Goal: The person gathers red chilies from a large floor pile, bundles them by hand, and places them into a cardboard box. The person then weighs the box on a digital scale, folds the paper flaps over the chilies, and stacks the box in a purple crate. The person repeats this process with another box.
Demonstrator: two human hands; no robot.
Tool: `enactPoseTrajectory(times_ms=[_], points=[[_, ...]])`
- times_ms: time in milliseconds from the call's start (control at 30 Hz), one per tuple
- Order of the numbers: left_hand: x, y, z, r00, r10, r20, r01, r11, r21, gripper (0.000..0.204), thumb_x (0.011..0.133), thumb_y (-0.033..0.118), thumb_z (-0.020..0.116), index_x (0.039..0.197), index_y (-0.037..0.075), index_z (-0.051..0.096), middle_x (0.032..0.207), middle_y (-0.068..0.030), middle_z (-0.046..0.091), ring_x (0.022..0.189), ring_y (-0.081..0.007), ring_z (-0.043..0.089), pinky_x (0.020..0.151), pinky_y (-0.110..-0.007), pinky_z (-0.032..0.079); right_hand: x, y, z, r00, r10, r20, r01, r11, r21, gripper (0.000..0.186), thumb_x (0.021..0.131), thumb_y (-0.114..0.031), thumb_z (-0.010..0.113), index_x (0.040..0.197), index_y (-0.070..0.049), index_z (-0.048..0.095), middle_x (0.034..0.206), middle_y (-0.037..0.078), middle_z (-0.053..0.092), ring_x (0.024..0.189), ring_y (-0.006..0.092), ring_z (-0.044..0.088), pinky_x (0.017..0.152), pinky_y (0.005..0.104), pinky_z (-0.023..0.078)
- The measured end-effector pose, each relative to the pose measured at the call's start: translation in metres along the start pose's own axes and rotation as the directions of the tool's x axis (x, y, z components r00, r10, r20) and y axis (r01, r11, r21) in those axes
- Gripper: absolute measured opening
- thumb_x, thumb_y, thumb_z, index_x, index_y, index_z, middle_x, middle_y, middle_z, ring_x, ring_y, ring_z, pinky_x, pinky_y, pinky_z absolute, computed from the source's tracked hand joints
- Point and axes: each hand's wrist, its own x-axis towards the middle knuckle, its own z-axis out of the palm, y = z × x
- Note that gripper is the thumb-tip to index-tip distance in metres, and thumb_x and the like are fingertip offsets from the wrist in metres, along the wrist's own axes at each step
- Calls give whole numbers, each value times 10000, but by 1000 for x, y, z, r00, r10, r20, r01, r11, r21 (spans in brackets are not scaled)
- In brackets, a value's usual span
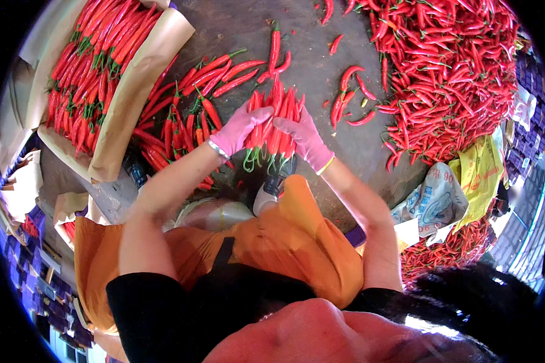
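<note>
Between my two pink-gloved hands is a bunch of red chilies [277, 112], held just above the floor with its green stems toward me. My left hand [241, 130] wraps the bunch's left side, thumb laid across the front. On the other side my right hand [306, 138] closes round it, its thumb also over the chilies. Part of the fingers of both hands is hidden behind the bunch. Close to my left hand lie loose chilies [186, 130] in small heaps. A few more chilies [275, 45] lie just beyond the bunch.
At the left, a paper-lined box [133, 91] holds neat rows of chilies. A large chili pile [454, 78] covers the floor at the right. Printed sacks [436, 196] lie below it, beside more chilies [451, 248]. My shoe [274, 184] is right under the bunch.
</note>
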Motion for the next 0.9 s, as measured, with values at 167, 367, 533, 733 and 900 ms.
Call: enactPoseTrajectory(times_ms=[167, 367, 533, 733, 900], points=[[-77, -2, 12, 908, -418, 37, 419, 906, -59, 512, 989, 286, 587, 1400, 21, 438, 1320, -103, 595, 1162, -210, 607, 1027, -359, 480, -58, 10, 41, 823, 564, -68, -542, 816, 201, 363, 928, -77, 607, 1280, -24, 535, 1182, 135, 664, 1019, 262, 675, 882, 425, 570], [-90, -57, -39, 708, -705, -44, 639, 665, -385, 360, 1049, 335, 423, 1254, 67, 547, 1188, -117, 664, 1023, -251, 677, 915, -417, 555, -55, 58, 31, 558, 809, 183, -805, 474, 357, 362, 994, -265, 551, 1246, -5, 565, 1172, 144, 673, 1031, 272, 674, 903, 442, 564], [-63, -71, -64, 770, -638, 12, 589, 704, -396, 283, 1029, 287, 458, 1187, 80, 569, 1206, -89, 647, 1023, -208, 665, 913, -385, 543, -28, 82, 8, 540, 814, 215, -824, 461, 328, 331, 1003, -247, 532, 1236, -16, 570, 1140, 141, 685, 983, 268, 690, 909, 442, 559], [-69, -75, -76, 794, -600, 102, 605, 795, -34, 315, 995, 280, 527, 1242, 88, 564, 1283, -69, 606, 1173, -209, 588, 999, -388, 480, -51, 50, 34, 521, 842, 136, -783, 409, 470, 291, 994, -191, 543, 1227, -19, 573, 1134, 134, 686, 982, 273, 688, 884, 431, 564], [-51, -86, -136, 752, -142, 643, -378, 707, 598, 643, 832, 264, 724, 1376, 46, 459, 1397, -181, 494, 1321, -324, 465, 1115, -427, 345, -48, 81, 48, 719, 694, -43, -630, 677, 380, 314, 994, -182, 548, 1261, -18, 561, 1192, 128, 660, 1043, 262, 667, 933, 429, 543]])
